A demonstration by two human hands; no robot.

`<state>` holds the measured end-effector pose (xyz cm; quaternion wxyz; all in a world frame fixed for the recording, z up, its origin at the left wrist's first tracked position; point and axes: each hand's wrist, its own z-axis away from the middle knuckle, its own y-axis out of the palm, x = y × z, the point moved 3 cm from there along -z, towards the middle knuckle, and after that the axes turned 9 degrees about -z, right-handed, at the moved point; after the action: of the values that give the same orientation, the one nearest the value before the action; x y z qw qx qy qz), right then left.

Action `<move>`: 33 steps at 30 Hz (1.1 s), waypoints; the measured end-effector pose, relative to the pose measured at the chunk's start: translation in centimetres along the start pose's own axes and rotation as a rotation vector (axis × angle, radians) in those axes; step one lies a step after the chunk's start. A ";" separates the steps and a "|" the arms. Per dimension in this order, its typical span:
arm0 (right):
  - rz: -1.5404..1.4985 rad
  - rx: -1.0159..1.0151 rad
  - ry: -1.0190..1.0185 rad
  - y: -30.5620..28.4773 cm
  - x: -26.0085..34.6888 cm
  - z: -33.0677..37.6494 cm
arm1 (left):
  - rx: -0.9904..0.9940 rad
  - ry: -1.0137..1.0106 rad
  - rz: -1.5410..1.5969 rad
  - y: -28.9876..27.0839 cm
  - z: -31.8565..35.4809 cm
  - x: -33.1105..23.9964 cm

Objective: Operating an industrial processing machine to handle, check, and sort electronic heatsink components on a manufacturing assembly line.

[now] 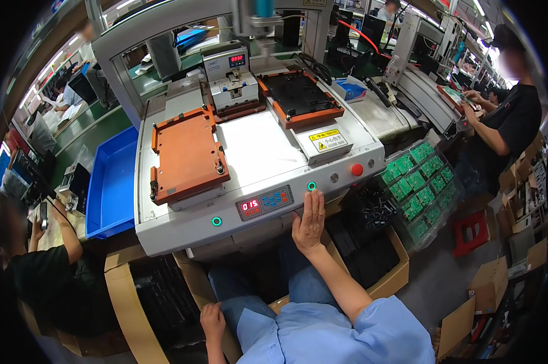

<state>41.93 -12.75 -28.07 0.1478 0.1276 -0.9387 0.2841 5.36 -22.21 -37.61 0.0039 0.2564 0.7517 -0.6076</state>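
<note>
My right hand [310, 223] reaches up to the front of a white bench machine [189, 233]. Its fingers are stretched out, and the fingertips are at a green-lit round button [312, 186]. Down by my left thigh, beside a cardboard box, rests my left hand [212, 321], its fingers loosely extended and nothing seen in it. On the machine lie an orange-brown fixture plate [186, 155] at the left and a similar orange-framed fixture with a black top [301, 94] at the right. A second green-lit button [217, 221] sits left of the control panel [265, 202].
A blue tray [111, 188] stands left of the machine, and a red stop button [357, 170] sits on its right front. Cardboard boxes [128, 309] with black parts flank my legs. Green circuit boards [416, 182] lie at the right. Co-workers work on both sides.
</note>
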 end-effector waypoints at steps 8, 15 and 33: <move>0.019 -0.048 0.006 0.0 -0.1 0.1 | 0.005 -0.004 -0.001 -0.1 0.0 -0.1; 0.006 -0.006 0.003 0.0 0.0 0.1 | 0.020 -0.015 -0.003 0.0 0.1 -0.1; -0.079 0.029 -0.024 0.7 0.1 0.4 | -0.197 -0.139 0.125 -0.8 2.1 1.3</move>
<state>41.51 -12.43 -28.74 0.1458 0.1698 -0.9305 0.2899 3.25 -23.70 -37.85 0.1188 0.2584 0.7883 -0.5456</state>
